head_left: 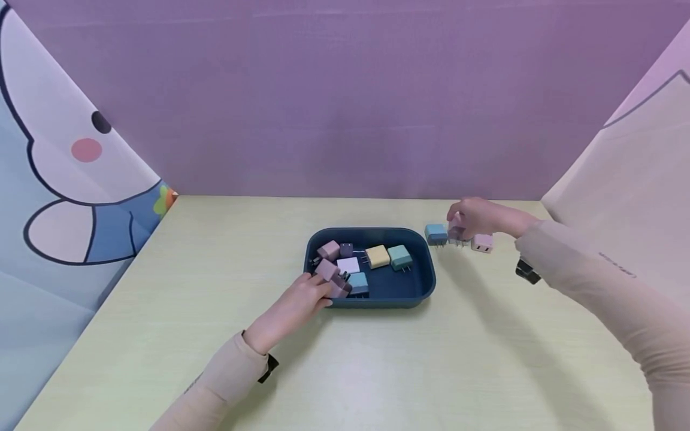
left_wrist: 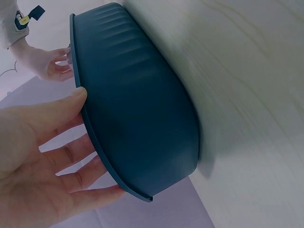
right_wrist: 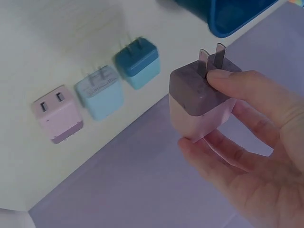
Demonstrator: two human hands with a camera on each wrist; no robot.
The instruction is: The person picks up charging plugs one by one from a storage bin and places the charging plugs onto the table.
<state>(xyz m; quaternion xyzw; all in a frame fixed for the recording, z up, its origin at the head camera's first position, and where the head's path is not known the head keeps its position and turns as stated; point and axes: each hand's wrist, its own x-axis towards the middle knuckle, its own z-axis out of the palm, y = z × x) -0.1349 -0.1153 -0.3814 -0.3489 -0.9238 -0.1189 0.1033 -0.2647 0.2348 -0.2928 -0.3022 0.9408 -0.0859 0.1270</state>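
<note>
My right hand [head_left: 477,216] pinches a two-tone pink and mauve plug charger [right_wrist: 194,97] between thumb and fingers, its two prongs pointing up in the right wrist view. It hangs over a row of three chargers on the table: a blue one [right_wrist: 137,64], a pale blue one [right_wrist: 100,94] and a pink one [right_wrist: 59,113] with two ports. My left hand [head_left: 302,299] grips the near left rim of a dark blue tray [left_wrist: 137,104], thumb outside and fingers over the edge. Pink chargers [head_left: 326,269] lie beside its fingertips.
Inside the tray are also a yellow charger [head_left: 377,257], a green one [head_left: 400,257], a blue one [head_left: 358,282], a white one [head_left: 348,265] and a small dark purple one [head_left: 347,250]. A purple backdrop [head_left: 356,108] rises behind the pale wooden table [head_left: 226,251].
</note>
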